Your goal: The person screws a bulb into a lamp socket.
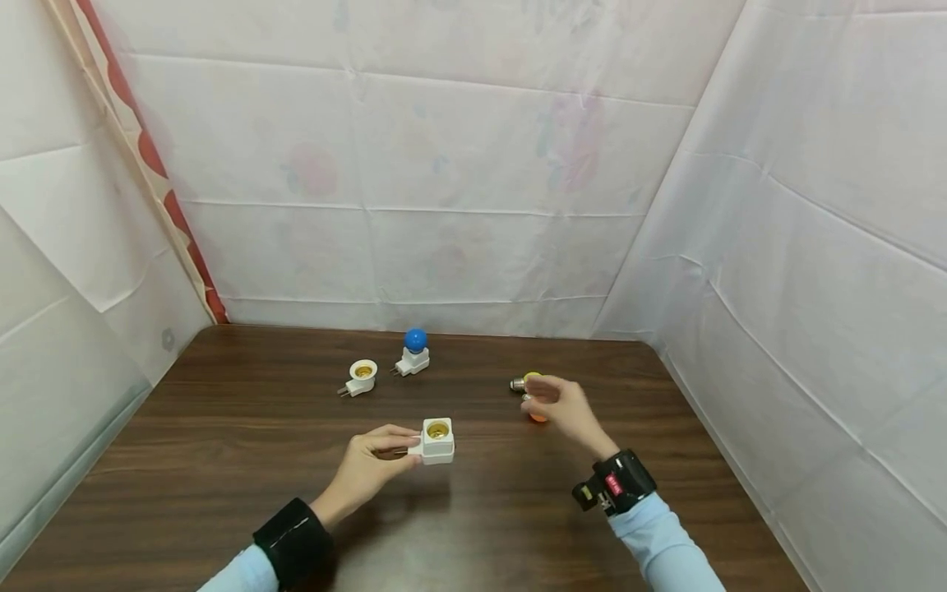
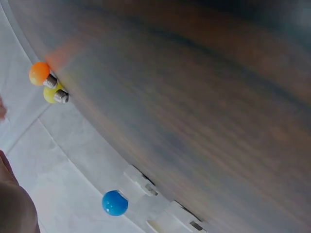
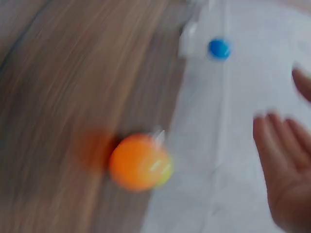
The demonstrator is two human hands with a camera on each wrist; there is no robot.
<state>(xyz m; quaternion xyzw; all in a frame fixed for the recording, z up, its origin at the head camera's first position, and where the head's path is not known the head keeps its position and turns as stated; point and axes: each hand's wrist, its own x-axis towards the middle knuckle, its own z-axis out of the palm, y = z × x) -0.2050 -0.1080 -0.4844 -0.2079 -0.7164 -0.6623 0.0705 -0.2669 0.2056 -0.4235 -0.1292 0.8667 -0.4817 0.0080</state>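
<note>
My left hand [image 1: 409, 449] pinches a white lamp socket [image 1: 438, 441] with an empty brass hole and holds it on the dark wooden table [image 1: 222, 460]. My right hand [image 1: 538, 400] hovers with fingers spread just above an orange bulb [image 1: 538, 418] and a yellow bulb [image 1: 529, 379], holding nothing. In the blurred right wrist view the orange bulb [image 3: 138, 161] lies on the wood, apart from my straight fingers [image 3: 284, 160]. The left wrist view shows the orange bulb [image 2: 40, 73] and the yellow bulb [image 2: 51, 93] lying side by side.
Further back stand an empty white socket [image 1: 361, 376] and a white socket carrying a blue bulb [image 1: 415, 339]. The blue bulb [image 2: 114, 203] also shows in the left wrist view. White sheets wall the table on three sides.
</note>
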